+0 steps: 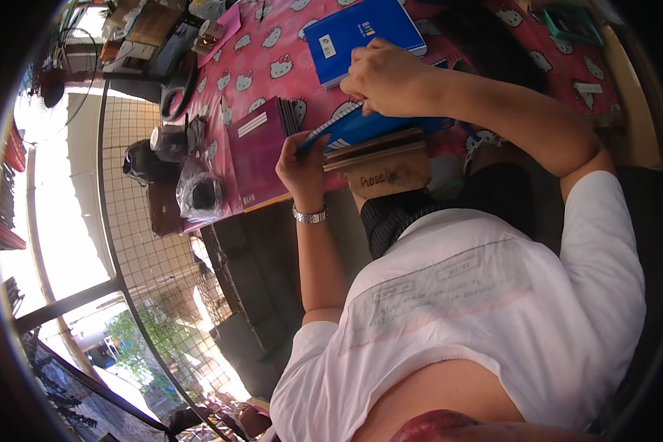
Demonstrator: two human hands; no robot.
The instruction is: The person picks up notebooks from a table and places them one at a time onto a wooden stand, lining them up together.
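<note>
A blue spiral notebook (390, 130) lies tilted at the near edge of the table, in front of me. My left hand (302, 166), below a metal wristwatch, is closed on its left end, thumb over the cover. Above the notebook's spiral edge, my right hand (383, 77) is curled with the fingertips drawn together; whatever they hold, if anything, is hidden. Just beyond that hand rests a thick blue stack of notebooks (357, 29). Purple spiral notebooks (261, 151) lie in a pile left of my left hand.
A pink patterned cloth (280, 66) covers the table. A brown cardboard piece (390, 173) with handwriting stands at its near edge. Toward the left edge are a plastic-wrapped roll (200, 193) and a black bag (146, 162). A green tray (573, 26) sits far right.
</note>
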